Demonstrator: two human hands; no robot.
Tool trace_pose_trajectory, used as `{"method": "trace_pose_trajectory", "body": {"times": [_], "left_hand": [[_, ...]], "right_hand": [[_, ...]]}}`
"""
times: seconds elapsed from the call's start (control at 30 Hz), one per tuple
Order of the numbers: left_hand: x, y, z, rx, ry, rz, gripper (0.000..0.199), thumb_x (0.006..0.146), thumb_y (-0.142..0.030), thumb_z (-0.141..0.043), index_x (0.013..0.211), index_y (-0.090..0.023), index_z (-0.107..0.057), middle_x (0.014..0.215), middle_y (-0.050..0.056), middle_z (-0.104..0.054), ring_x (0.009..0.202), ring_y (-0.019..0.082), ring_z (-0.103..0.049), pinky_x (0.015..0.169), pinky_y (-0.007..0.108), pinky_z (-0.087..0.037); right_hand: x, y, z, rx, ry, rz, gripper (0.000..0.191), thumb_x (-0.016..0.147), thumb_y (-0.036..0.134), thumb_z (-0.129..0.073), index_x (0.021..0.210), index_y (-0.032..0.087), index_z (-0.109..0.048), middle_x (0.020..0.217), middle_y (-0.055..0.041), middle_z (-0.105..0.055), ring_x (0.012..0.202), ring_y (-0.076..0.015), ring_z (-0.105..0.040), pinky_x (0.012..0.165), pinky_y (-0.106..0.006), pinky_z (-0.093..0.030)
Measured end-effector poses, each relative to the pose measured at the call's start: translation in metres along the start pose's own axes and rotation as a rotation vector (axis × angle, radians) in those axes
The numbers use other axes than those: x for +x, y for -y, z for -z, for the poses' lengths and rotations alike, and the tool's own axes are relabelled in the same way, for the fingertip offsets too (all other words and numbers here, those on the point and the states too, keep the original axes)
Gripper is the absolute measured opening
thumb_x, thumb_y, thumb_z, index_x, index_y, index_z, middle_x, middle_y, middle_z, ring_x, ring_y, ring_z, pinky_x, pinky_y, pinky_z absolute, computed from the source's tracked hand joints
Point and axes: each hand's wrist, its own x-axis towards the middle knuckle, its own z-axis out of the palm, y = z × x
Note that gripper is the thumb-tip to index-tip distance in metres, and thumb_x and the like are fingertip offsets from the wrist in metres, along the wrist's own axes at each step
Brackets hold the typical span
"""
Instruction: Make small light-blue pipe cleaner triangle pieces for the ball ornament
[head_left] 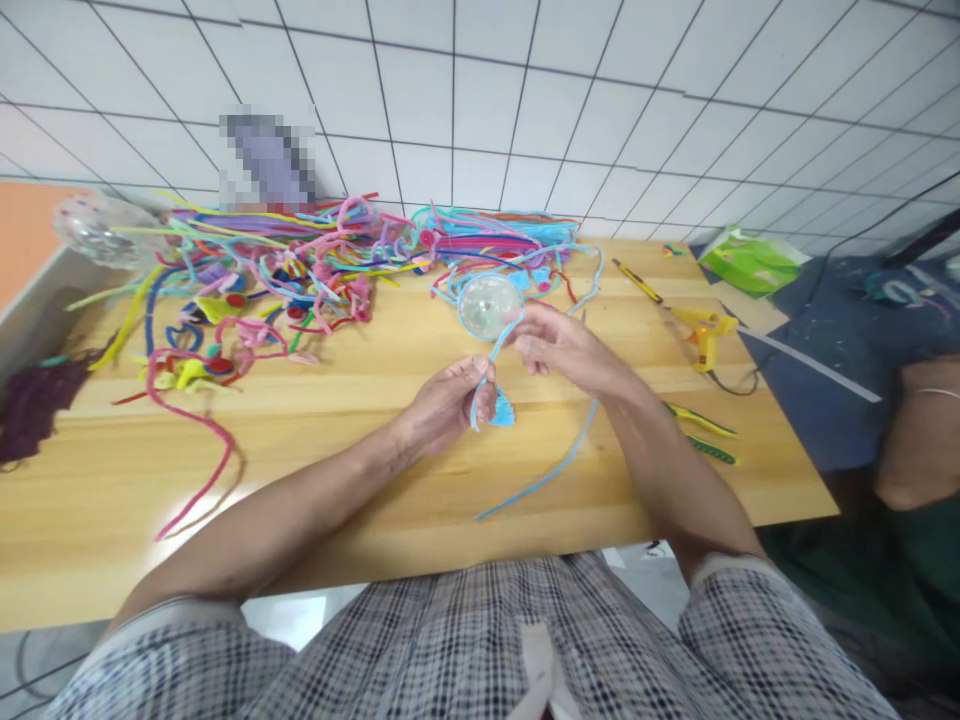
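Note:
Light blue pipe cleaner (505, 343) runs between my two hands over the middle of the table. My left hand (454, 402) pinches its lower part between thumb and fingers. The fingers of my right hand (559, 345) are curled around the upper part, beside a clear round plastic piece (489, 305) edged in light blue. A small bright blue fringed piece (503, 408) shows just beyond my left fingers, partly hidden. Another blue pipe cleaner (551, 480) curves on the table below my right forearm.
Tangled coloured pipe cleaners (300, 260) spread along the back and left. On the right lie a yellow utility knife (637, 282), a yellow glue gun (703, 335) and yellow-green pliers (701, 420). A green packet (754, 262) is farther off. Another person's arm (919, 435) shows at far right.

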Motion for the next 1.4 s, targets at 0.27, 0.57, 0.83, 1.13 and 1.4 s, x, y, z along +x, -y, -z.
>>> {"method": "trace_pose_trajectory", "body": {"times": [0.27,0.57,0.83,1.13,1.4], "left_hand": [[0.0,0.009,0.003,0.084,-0.002,0.038,0.056,0.084,-0.064,-0.098,0.085,-0.018,-0.067,0.054,-0.004,-0.06,0.046,0.01,-0.053,0.05,0.022,-0.043],[0.001,0.006,0.0,0.05,-0.021,0.004,0.05,0.086,-0.058,-0.099,0.089,-0.018,-0.068,0.056,-0.006,-0.06,0.049,0.011,-0.055,0.054,0.025,-0.047],[-0.006,0.009,-0.007,0.144,-0.028,-0.017,0.063,0.078,-0.072,-0.1,0.087,-0.018,-0.069,0.054,-0.005,-0.059,0.048,0.01,-0.051,0.054,0.024,-0.04],[-0.009,0.009,-0.009,0.233,-0.063,-0.027,0.065,0.077,-0.076,-0.098,0.085,-0.019,-0.068,0.055,-0.009,-0.048,0.048,0.007,-0.042,0.054,0.024,-0.034],[-0.006,0.018,0.002,0.427,-0.15,-0.17,0.065,0.087,-0.082,-0.087,0.086,-0.019,-0.072,0.057,-0.007,-0.053,0.052,0.009,-0.043,0.058,0.026,-0.037]], "right_hand": [[-0.005,-0.002,0.024,-0.06,-0.232,0.013,0.039,0.087,0.057,-0.09,0.076,0.022,-0.074,0.069,-0.0005,-0.071,0.058,-0.0115,-0.056,0.056,-0.027,-0.044],[-0.018,-0.022,0.082,-0.281,-0.837,0.161,0.042,0.076,0.05,-0.099,0.09,0.027,-0.067,0.082,0.0008,-0.066,0.073,-0.0165,-0.06,0.069,-0.033,-0.051],[-0.017,-0.008,-0.043,0.172,-0.264,0.051,0.065,0.082,0.088,-0.085,0.086,0.024,-0.074,0.072,0.0025,-0.065,0.066,-0.0139,-0.057,0.066,-0.029,-0.051],[0.0,-0.003,-0.027,0.345,-0.135,-0.022,0.068,0.069,0.088,-0.095,0.081,0.024,-0.073,0.067,0.0029,-0.063,0.06,-0.0126,-0.053,0.058,-0.028,-0.048],[-0.007,-0.011,-0.042,0.383,-0.201,-0.017,0.058,0.08,0.079,-0.093,0.076,0.023,-0.077,0.069,0.0022,-0.061,0.062,-0.0112,-0.053,0.059,-0.026,-0.046]]}}
